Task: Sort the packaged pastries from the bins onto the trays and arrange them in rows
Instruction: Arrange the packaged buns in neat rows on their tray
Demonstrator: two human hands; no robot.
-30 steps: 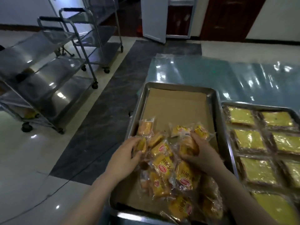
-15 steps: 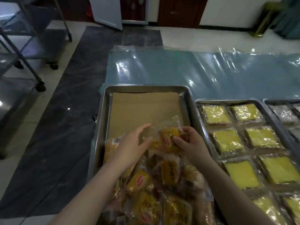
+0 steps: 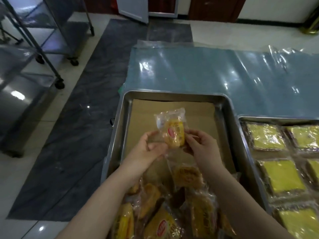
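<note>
Two hands lift one wrapped pastry [image 3: 173, 133] above the paper-lined metal tray [image 3: 229, 128]: the left hand [image 3: 146, 149] pinches its lower left edge, the right hand [image 3: 202, 145] its right side. More packaged pastries [image 3: 172, 209] heap at the tray's near end; a second tray [image 3: 276, 119] of yellow squares sits just beside.

Single head-worn view, forward and steeply downward, close over the near tray [image 3: 229, 107].
</note>
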